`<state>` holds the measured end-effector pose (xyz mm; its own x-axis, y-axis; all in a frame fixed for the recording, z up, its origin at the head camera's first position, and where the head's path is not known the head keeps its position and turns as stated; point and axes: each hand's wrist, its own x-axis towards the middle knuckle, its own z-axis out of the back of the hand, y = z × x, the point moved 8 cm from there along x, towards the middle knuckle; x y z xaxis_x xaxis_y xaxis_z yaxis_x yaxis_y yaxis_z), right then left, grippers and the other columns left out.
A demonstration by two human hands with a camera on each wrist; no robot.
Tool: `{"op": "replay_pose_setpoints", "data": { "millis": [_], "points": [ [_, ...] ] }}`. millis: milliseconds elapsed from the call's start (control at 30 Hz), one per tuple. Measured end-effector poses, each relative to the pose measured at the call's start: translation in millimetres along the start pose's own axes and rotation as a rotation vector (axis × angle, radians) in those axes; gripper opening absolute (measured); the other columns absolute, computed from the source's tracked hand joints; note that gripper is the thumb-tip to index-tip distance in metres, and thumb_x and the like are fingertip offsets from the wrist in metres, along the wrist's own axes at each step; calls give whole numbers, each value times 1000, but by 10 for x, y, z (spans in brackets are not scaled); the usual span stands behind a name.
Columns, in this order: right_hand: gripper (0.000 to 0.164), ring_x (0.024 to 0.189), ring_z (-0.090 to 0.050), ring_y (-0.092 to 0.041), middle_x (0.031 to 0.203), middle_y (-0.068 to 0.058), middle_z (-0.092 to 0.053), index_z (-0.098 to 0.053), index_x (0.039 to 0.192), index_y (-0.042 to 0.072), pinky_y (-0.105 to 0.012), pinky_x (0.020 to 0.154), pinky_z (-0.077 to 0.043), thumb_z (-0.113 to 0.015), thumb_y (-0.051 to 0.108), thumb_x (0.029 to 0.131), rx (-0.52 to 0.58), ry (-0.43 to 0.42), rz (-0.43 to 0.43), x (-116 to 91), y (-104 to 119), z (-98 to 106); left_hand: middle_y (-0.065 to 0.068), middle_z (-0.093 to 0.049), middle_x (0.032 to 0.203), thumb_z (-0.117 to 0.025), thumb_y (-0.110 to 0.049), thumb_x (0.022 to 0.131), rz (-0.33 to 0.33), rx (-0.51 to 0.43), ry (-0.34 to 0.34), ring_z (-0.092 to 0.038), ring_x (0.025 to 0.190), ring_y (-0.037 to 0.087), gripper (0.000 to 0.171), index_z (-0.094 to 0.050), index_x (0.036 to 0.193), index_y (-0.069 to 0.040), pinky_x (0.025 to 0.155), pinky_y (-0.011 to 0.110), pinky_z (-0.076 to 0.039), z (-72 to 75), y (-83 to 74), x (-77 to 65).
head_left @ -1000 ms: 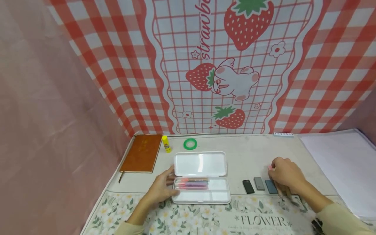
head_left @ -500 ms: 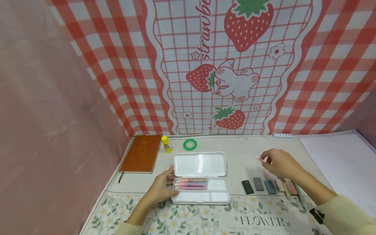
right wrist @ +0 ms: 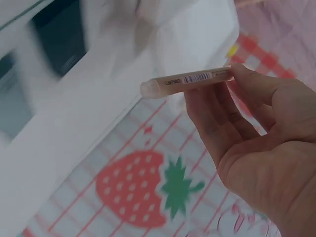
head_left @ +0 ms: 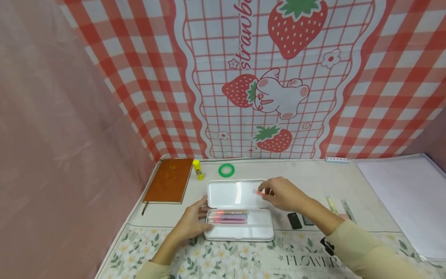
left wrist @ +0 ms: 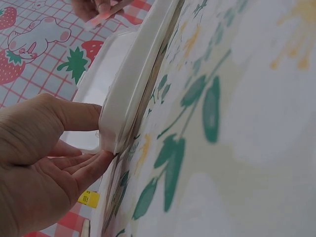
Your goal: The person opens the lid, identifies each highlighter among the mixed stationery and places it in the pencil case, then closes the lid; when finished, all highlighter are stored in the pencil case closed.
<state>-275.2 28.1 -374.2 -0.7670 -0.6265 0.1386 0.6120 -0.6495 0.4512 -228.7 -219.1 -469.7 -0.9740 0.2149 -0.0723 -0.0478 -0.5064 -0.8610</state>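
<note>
A white pencil case (head_left: 228, 234) lies with its lid (head_left: 224, 193) swung back, its rear compartment holding several pens (head_left: 228, 217). At its left end, my left hand (head_left: 189, 221) grips the corner; in the left wrist view the thumb and fingers of this hand (left wrist: 44, 143) pinch the case wall (left wrist: 121, 108). Over the right side of the lid, my right hand (head_left: 283, 193) holds a pinkish pen (head_left: 259, 192). The right wrist view shows the pen (right wrist: 185, 83), with a barcode on its barrel, pinched at one end by the thumb and fingers (right wrist: 256, 84).
A brown notebook (head_left: 168, 181), yellow glue stick (head_left: 198, 170) and green tape roll (head_left: 220, 170) lie behind on the left. Right of the case are a black block (head_left: 294, 221), a partly hidden grey one (head_left: 308, 220), a yellow pen (head_left: 331, 205) and a greenish pen (head_left: 348, 211). White sheet (head_left: 400, 205) far right.
My right hand has lifted the pinkish pen from the row of items on the right and carried it left to the case lid. My left hand stays at the case's left end.
</note>
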Motion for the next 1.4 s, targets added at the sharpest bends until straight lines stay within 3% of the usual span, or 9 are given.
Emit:
{"op": "replay_pose_setpoints", "data": {
  "millis": [200,400,633,867,1133,1300,1400],
  "points": [
    [14,62,-51,-3,74,6,-63,-72,98,9,-17,53,-45,-70,12,84,28,0,90,185,254,-241,19,-53,129,-78,1,71,-48,21,3,-58,113,32,96,-22,148,0,96,39,-51,-9,-49,17],
    [14,64,-53,-1,76,7,-64,-72,98,12,-16,55,-47,-69,15,85,48,48,118,190,296,-507,21,-53,129,-77,1,72,-20,4,16,-57,115,33,95,-21,147,3,98,41,-49,-31,-49,1],
    [10,65,-51,-3,79,7,-64,-73,93,14,-17,56,-46,-70,17,84,-95,17,144,150,325,-665,21,-51,132,-77,1,72,-31,14,11,-57,115,33,95,-20,148,2,98,39,-49,-19,-71,-8],
    [5,62,-46,-4,72,10,-54,-73,83,17,-20,54,-46,-68,19,85,-235,27,157,143,368,-785,21,-51,131,-77,2,72,-21,1,10,-56,116,33,96,-19,148,2,98,41,-49,-23,-71,-11],
    [16,66,-53,-6,81,6,-61,-72,97,14,-21,56,-48,-70,20,83,-183,-11,118,100,299,-591,21,-52,130,-78,0,72,-13,40,3,-57,115,33,95,-20,148,2,98,41,-49,-15,-53,-1],
    [28,78,-63,-13,91,1,-68,-71,103,13,-28,63,-55,-72,29,81,-203,-74,19,-21,54,-288,21,-51,131,-78,-1,72,-12,47,2,-57,115,32,95,-20,148,2,98,40,-49,-4,-52,-9],
    [31,79,-64,-17,94,-3,-69,-70,105,10,-32,59,-55,-74,29,79,-227,-139,-45,-152,-175,-84,21,-52,130,-78,1,72,-13,42,1,-57,115,33,95,-20,148,3,98,40,-50,6,-52,-19]
  ]
}}
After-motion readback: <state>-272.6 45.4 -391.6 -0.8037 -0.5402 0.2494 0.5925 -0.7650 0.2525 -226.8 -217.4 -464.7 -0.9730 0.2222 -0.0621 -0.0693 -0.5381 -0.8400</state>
